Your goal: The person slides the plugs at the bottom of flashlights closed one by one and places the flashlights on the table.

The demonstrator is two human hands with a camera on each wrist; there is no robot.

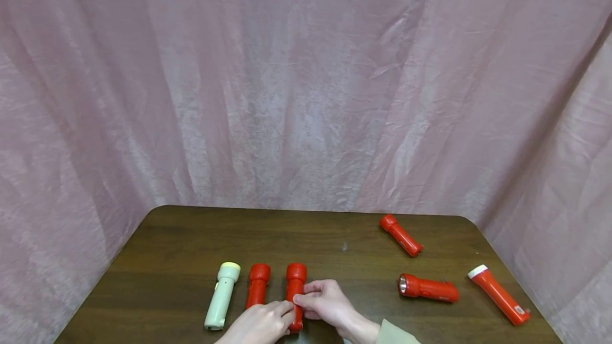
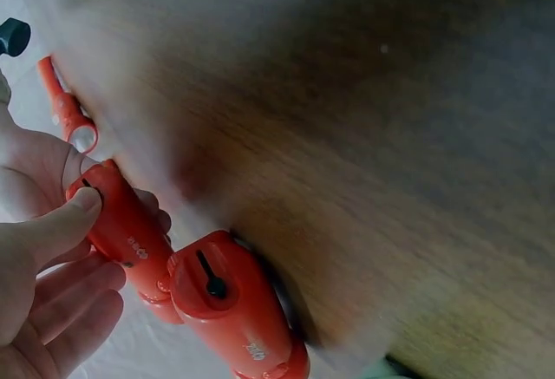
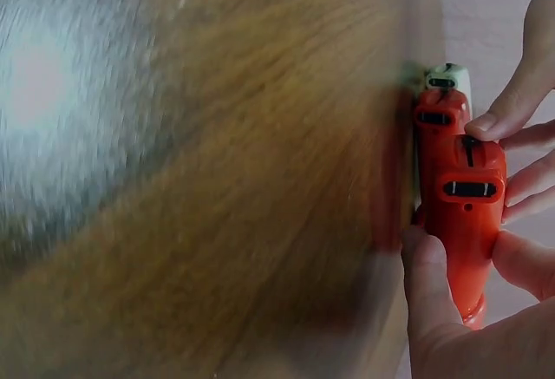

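Note:
A red flashlight (image 1: 296, 274) lies on the table with its wide head pointing away from me. My left hand (image 1: 265, 324) pinches its near end, and in the left wrist view the thumb (image 2: 76, 212) is by a black slot there. On its right side, my right hand (image 1: 330, 304) holds the body between thumb and fingers, as the right wrist view also shows. Just left of it lies a second red flashlight (image 1: 258, 280), its near part hidden behind my left hand. Beside that is a pale green flashlight (image 1: 221, 299), roughly parallel and untouched.
On the table's right side lie three more red flashlights: one at the back (image 1: 401, 235), one sideways with its lens facing left (image 1: 430, 289), and one with a white rim (image 1: 499, 295) near the right edge. A pink curtain (image 1: 306, 94) hangs behind the brown table (image 1: 191, 238).

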